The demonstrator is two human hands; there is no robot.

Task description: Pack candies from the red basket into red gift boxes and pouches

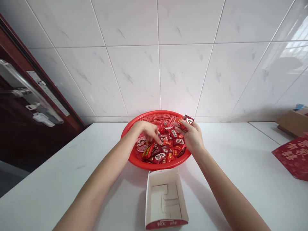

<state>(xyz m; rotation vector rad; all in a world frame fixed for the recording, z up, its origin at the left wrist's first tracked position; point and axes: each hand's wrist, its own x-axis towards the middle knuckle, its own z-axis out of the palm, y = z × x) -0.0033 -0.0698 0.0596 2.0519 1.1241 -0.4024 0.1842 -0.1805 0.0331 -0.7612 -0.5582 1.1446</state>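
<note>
Couple of snack packs [180, 122] were pinched in right hand [195, 137], left hand [149, 131] poked into red basket [154, 166], couldn't tell its grip, open box [156, 197] sat close

Left arm [106, 170], lower left: bare to frame edge, slim, tapers to wrist. Right arm [223, 186], lower right: same. Left hand [149, 131], mid-frame: bare, slender. Right hand [194, 138], right of center: same.

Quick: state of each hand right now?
Left hand: among snack packets in red basket; grip can't be told.
Right hand: closed, holding red and maroon packets.
</note>
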